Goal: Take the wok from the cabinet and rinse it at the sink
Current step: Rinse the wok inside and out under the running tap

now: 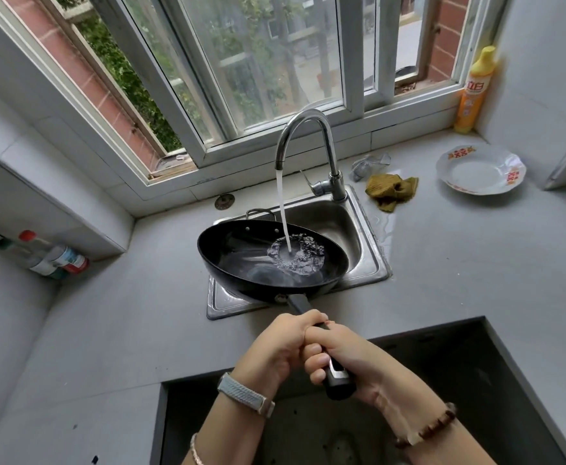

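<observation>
Steel sink (363,263) at centre; black wok (241,260) held over it, water from faucet (303,125) striking its bowl; handle (337,374) ran toward 5 o'clock; left hand (275,347) and right hand (345,357) both clenched around handle, wrists converging from 6 o'clock.

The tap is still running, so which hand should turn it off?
Probably the right hand. The tap lever sits right of the wok, nearer that side. The left hand grips the handle closer to the pan, so it could keep holding.
</observation>
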`<action>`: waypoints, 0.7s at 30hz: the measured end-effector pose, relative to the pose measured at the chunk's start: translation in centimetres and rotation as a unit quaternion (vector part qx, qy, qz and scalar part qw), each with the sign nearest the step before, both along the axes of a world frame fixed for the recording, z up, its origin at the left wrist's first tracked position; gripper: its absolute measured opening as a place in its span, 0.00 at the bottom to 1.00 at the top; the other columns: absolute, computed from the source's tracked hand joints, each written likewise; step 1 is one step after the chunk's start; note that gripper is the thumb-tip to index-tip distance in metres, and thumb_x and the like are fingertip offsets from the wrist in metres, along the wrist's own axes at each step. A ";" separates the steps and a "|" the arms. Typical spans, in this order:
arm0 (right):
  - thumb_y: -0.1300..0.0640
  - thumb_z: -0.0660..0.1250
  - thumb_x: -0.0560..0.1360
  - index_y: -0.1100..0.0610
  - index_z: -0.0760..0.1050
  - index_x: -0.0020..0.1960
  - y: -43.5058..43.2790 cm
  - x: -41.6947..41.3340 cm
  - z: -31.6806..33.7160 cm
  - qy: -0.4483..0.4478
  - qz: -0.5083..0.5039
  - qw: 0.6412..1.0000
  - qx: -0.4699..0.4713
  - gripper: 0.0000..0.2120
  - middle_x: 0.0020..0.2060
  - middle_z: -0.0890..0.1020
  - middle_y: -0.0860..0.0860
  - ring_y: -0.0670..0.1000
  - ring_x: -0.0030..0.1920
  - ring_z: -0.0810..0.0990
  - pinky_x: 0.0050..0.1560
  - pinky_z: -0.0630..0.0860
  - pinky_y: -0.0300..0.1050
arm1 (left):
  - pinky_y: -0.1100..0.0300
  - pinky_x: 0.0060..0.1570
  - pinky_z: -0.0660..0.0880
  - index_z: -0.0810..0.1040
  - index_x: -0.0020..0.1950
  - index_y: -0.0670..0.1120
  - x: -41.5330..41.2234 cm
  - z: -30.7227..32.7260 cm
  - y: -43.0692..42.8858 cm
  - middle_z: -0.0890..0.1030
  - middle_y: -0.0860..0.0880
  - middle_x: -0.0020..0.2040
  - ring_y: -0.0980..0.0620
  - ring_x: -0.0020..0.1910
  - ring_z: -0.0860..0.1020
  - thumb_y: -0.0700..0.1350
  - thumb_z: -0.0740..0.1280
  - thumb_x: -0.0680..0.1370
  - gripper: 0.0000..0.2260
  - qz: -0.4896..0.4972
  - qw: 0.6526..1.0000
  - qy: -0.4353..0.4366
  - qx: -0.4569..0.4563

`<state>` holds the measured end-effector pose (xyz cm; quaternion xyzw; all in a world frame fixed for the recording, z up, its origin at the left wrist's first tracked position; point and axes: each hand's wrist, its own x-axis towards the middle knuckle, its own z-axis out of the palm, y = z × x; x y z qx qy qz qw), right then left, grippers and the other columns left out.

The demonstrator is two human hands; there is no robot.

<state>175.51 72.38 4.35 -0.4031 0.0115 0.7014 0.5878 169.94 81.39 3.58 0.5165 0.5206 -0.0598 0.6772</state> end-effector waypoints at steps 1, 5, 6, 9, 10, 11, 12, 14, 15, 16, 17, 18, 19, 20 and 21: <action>0.67 0.55 0.77 0.55 0.66 0.39 -0.2 0.1 0.1 -0.001 -0.002 1.000 -0.003 0.11 0.24 0.66 0.47 0.41 0.20 0.64 0.20 0.66 0.33 | 0.71 0.16 0.60 0.71 0.30 0.42 0.0 -0.1 -0.1 0.66 0.52 0.15 0.57 0.12 0.64 0.42 0.65 0.78 0.16 -0.001 1.000 -0.003 -0.003; 0.68 0.55 0.77 0.55 0.65 0.38 -0.8 0.4 0.4 -0.013 -0.001 1.000 -0.018 0.11 0.24 0.67 0.47 0.41 0.20 0.64 0.20 0.65 0.33 | 0.71 0.16 0.61 0.68 0.29 0.42 0.2 -0.1 -0.8 0.64 0.52 0.15 0.57 0.12 0.64 0.41 0.65 0.78 0.18 -0.005 0.999 -0.017 -0.026; 0.68 0.56 0.76 0.56 0.66 0.38 -0.9 0.5 0.5 -0.020 0.001 1.000 -0.021 0.11 0.24 0.67 0.47 0.41 0.20 0.64 0.20 0.65 0.33 | 0.71 0.16 0.61 0.68 0.28 0.42 0.2 0.0 -0.9 0.64 0.52 0.15 0.57 0.12 0.64 0.41 0.65 0.78 0.18 -0.007 0.999 -0.021 -0.030; 0.68 0.56 0.76 0.57 0.67 0.37 -1.1 0.8 0.9 -0.044 0.007 0.998 -0.034 0.11 0.24 0.67 0.48 0.41 0.20 0.65 0.20 0.66 0.34 | 0.70 0.17 0.62 0.68 0.28 0.43 0.4 0.4 -1.2 0.64 0.51 0.15 0.57 0.13 0.64 0.41 0.65 0.79 0.19 -0.008 0.998 -0.044 -0.045; 0.68 0.57 0.76 0.57 0.67 0.37 -1.3 0.9 1.1 -0.053 0.009 0.998 -0.038 0.11 0.24 0.68 0.48 0.41 0.20 0.65 0.20 0.66 0.34 | 0.70 0.17 0.62 0.67 0.28 0.43 0.5 0.5 -1.3 0.64 0.51 0.15 0.57 0.13 0.64 0.41 0.64 0.79 0.19 -0.010 0.997 -0.051 -0.050; 0.68 0.57 0.76 0.57 0.67 0.37 -1.3 1.1 1.3 -0.063 0.013 0.997 -0.043 0.11 0.24 0.68 0.48 0.41 0.20 0.65 0.20 0.66 0.34 | 0.70 0.17 0.62 0.67 0.28 0.43 0.6 0.6 -1.3 0.65 0.51 0.15 0.57 0.13 0.64 0.41 0.64 0.79 0.19 -0.012 0.997 -0.058 -0.053; 0.68 0.57 0.76 0.58 0.68 0.37 -1.3 1.2 1.5 -0.074 0.017 0.996 -0.048 0.11 0.24 0.68 0.48 0.42 0.20 0.65 0.20 0.67 0.34 | 0.69 0.17 0.62 0.68 0.28 0.43 0.6 0.7 -1.4 0.65 0.51 0.15 0.57 0.13 0.64 0.42 0.64 0.79 0.19 -0.016 0.996 -0.064 -0.058; 0.68 0.57 0.76 0.59 0.68 0.38 -1.3 1.4 2.0 -0.100 0.028 0.993 -0.064 0.10 0.24 0.68 0.49 0.42 0.20 0.66 0.20 0.68 0.35 | 0.68 0.18 0.64 0.68 0.29 0.43 0.7 0.8 -1.4 0.65 0.51 0.16 0.56 0.14 0.64 0.43 0.64 0.79 0.18 -0.024 0.995 -0.077 -0.064; 0.68 0.57 0.75 0.59 0.69 0.38 -1.3 1.4 2.2 -0.115 0.034 0.990 -0.072 0.09 0.24 0.69 0.49 0.42 0.20 0.66 0.20 0.68 0.35 | 0.68 0.18 0.64 0.69 0.29 0.43 0.7 0.8 -1.5 0.65 0.51 0.16 0.56 0.14 0.64 0.43 0.64 0.79 0.18 -0.026 0.994 -0.085 -0.070; 0.68 0.57 0.75 0.59 0.69 0.38 -1.3 1.5 2.4 -0.128 0.039 0.988 -0.079 0.09 0.24 0.69 0.50 0.43 0.20 0.66 0.20 0.68 0.35 | 0.68 0.18 0.64 0.69 0.29 0.43 0.8 0.9 -1.5 0.65 0.51 0.16 0.56 0.14 0.64 0.44 0.64 0.79 0.18 -0.026 0.992 -0.093 -0.078; 0.68 0.57 0.75 0.59 0.69 0.38 -1.3 1.6 2.5 -0.141 0.042 0.985 -0.086 0.09 0.24 0.69 0.50 0.43 0.20 0.67 0.20 0.69 0.36 | 0.68 0.18 0.64 0.70 0.28 0.44 0.9 0.9 -1.6 0.65 0.51 0.16 0.56 0.14 0.63 0.44 0.64 0.79 0.19 -0.027 0.991 -0.102 -0.087; 0.69 0.57 0.75 0.60 0.69 0.38 -1.3 1.7 2.6 -0.152 0.043 0.983 -0.093 0.09 0.25 0.69 0.50 0.43 0.20 0.67 0.20 0.69 0.36 | 0.67 0.18 0.65 0.71 0.26 0.44 1.0 0.9 -1.6 0.65 0.51 0.16 0.56 0.15 0.64 0.44 0.64 0.79 0.20 -0.029 0.989 -0.110 -0.095; 0.69 0.58 0.75 0.60 0.69 0.38 -1.4 1.8 2.7 -0.163 0.044 0.981 -0.099 0.09 0.25 0.69 0.50 0.43 0.20 0.67 0.20 0.69 0.36 | 0.67 0.18 0.65 0.72 0.24 0.45 1.0 0.8 -1.7 0.65 0.50 0.16 0.55 0.15 0.64 0.44 0.64 0.79 0.21 -0.031 0.987 -0.118 -0.104; 0.69 0.58 0.75 0.60 0.69 0.38 -1.4 2.0 2.8 -0.176 0.047 0.978 -0.105 0.09 0.25 0.69 0.51 0.44 0.20 0.67 0.20 0.69 0.36 | 0.67 0.18 0.66 0.73 0.23 0.45 1.2 0.8 -1.7 0.65 0.50 0.16 0.54 0.15 0.65 0.44 0.63 0.79 0.22 -0.034 0.985 -0.125 -0.112; 0.69 0.58 0.74 0.60 0.69 0.38 -1.4 2.1 2.9 -0.189 0.050 0.974 -0.110 0.08 0.25 0.70 0.51 0.44 0.20 0.68 0.20 0.70 0.36 | 0.66 0.18 0.66 0.73 0.24 0.45 1.3 0.8 -1.7 0.66 0.49 0.16 0.54 0.15 0.65 0.44 0.63 0.79 0.22 -0.037 0.984 -0.132 -0.118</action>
